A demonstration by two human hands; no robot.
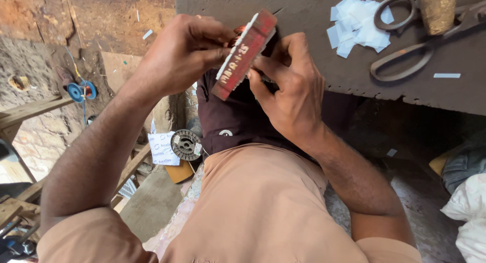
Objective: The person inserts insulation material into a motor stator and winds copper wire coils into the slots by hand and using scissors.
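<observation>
Red rectangular block (pixel 244 55) with white edge strip and pale lettering: held tilted above the lap, at the dark tabletop (pixel 304 20) edge. Left hand (pixel 185 50) pinches its upper side; right hand (pixel 291 88) clamps its lower side. White paper slips (pixel 357 25) and large metal scissors (pixel 415 50) lie on the tabletop. White printed label (pixel 163 149) sits on the floor below.

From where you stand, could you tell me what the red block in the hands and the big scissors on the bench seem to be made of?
The red block looks like painted wood or stacked metal plates: worn red paint, a pale toothed edge, coppery wire showing behind it; I cannot settle which. Both the left hand and the right hand grip it. The scissors look like bare dull steel, grey and unpolished. The bench looks like rough dark board.
</observation>
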